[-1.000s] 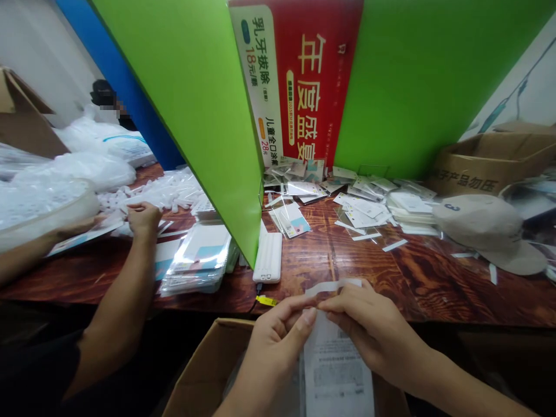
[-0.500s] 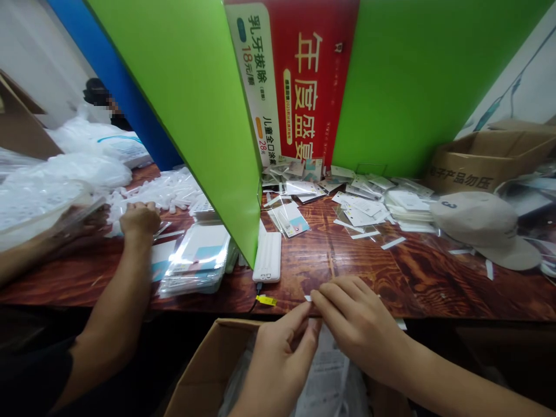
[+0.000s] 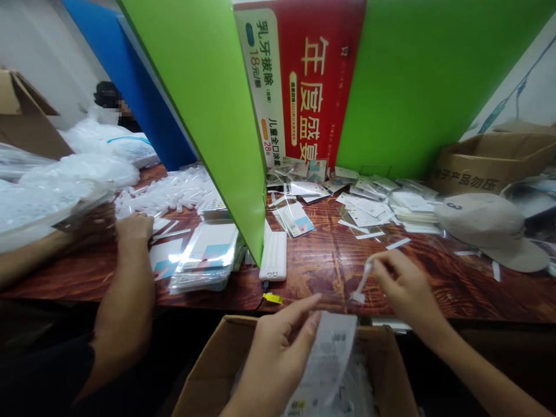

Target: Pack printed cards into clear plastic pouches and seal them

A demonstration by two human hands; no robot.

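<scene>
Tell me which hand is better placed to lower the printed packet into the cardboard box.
Probably left: the left hand holds the printed packet over the open cardboard box, while the right hand pinches a white strip over the wooden table.

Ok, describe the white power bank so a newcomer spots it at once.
Find the slanting green panel dividing the table. At the foot of its near edge, just right of it, lies a white, grooved power bank. Unlike the glossy card packs left of the panel, it is a solid block with a dark cable and yellow tag at its near end.
</scene>
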